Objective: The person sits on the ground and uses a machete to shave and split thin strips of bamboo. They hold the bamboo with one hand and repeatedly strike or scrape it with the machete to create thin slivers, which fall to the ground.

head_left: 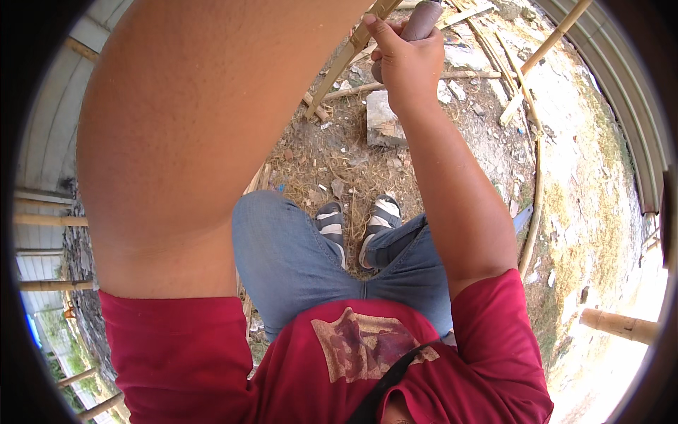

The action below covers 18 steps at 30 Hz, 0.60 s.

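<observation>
My right hand is near the top of the view, its fingers wrapped round a thick greyish-purple tool handle. The working end of that tool lies past the upper edge, so its kind does not show. Just left of this hand, a flat split-bamboo strip slants down toward the ground; the tip of my right thumb appears close to it. My raised left arm fills much of the left side and runs out at the top, which puts my left hand out of sight.
A broken concrete block rests on the littered ground ahead of my sandals. Bamboo poles and strips lie to the right. A bluish flat piece shows beside my right forearm. Corrugated sheeting borders the far right.
</observation>
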Each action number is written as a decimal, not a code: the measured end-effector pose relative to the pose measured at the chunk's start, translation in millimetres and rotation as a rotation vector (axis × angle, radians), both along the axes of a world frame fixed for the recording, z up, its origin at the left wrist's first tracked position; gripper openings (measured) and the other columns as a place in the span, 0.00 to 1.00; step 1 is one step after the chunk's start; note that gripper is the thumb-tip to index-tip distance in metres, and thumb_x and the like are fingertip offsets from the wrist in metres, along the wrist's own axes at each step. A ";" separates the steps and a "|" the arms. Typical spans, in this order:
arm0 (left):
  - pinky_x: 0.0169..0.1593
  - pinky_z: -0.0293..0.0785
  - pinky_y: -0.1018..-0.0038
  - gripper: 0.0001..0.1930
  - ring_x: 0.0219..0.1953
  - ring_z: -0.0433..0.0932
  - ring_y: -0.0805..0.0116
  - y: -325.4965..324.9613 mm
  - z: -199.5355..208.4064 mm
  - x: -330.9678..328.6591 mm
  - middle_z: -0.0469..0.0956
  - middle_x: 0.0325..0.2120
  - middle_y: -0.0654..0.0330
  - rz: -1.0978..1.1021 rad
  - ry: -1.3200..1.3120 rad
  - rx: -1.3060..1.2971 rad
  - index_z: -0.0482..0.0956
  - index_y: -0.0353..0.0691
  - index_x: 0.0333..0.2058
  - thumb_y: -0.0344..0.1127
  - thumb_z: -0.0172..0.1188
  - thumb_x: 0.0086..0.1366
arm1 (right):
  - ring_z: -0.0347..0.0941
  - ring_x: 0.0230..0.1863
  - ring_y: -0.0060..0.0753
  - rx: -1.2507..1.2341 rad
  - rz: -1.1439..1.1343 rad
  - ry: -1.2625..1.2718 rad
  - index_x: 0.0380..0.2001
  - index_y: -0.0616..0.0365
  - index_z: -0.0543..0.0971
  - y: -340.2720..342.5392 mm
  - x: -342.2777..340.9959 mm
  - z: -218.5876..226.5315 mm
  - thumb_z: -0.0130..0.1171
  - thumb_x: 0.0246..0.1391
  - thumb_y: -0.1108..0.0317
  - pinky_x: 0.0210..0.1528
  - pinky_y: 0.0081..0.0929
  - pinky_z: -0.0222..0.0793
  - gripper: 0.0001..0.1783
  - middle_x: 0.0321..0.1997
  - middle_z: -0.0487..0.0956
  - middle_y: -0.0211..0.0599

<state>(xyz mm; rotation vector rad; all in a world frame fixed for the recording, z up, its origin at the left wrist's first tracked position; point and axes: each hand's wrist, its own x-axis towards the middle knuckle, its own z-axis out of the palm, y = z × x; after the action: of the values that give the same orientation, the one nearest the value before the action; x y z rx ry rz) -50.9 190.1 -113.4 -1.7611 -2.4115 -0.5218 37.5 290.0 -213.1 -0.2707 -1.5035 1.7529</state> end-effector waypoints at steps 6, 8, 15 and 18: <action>0.46 0.71 0.74 0.16 0.40 0.76 0.76 -29.2 -13.2 3.7 0.78 0.39 0.66 -0.028 -0.073 0.046 0.78 0.42 0.47 0.49 0.54 0.77 | 0.71 0.20 0.21 -0.037 -0.184 0.098 0.38 0.60 0.74 9.7 -3.7 6.7 0.70 0.58 0.64 0.20 0.21 0.64 0.16 0.28 0.78 0.33; 0.47 0.71 0.74 0.16 0.41 0.76 0.76 -59.9 -23.3 5.2 0.78 0.40 0.66 -0.013 -0.156 0.123 0.79 0.42 0.47 0.49 0.54 0.77 | 0.72 0.21 0.23 -0.107 -0.150 0.114 0.45 0.58 0.72 22.1 1.1 6.8 0.70 0.59 0.64 0.22 0.23 0.67 0.19 0.28 0.77 0.32; 0.46 0.74 0.75 0.19 0.39 0.78 0.75 -228.6 -149.4 9.5 0.80 0.38 0.65 0.571 -0.637 0.562 0.79 0.39 0.46 0.51 0.58 0.75 | 0.63 0.11 0.24 -0.397 -0.429 0.163 0.29 0.66 0.69 72.7 14.8 -7.1 0.66 0.59 0.76 0.11 0.24 0.51 0.13 0.19 0.75 0.42; 0.43 0.73 0.76 0.17 0.36 0.77 0.77 -302.7 -201.4 33.6 0.79 0.36 0.66 0.833 -0.648 0.652 0.79 0.39 0.45 0.50 0.59 0.75 | 0.61 0.12 0.24 -0.561 -0.342 0.048 0.28 0.65 0.71 76.4 26.0 -10.0 0.65 0.62 0.73 0.13 0.26 0.52 0.13 0.19 0.72 0.36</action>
<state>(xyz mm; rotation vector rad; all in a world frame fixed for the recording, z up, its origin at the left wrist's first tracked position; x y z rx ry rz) -17.3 -112.6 -314.9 -0.2834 -2.5525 -1.6375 63.5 366.4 -223.2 -0.7178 -0.8402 1.8424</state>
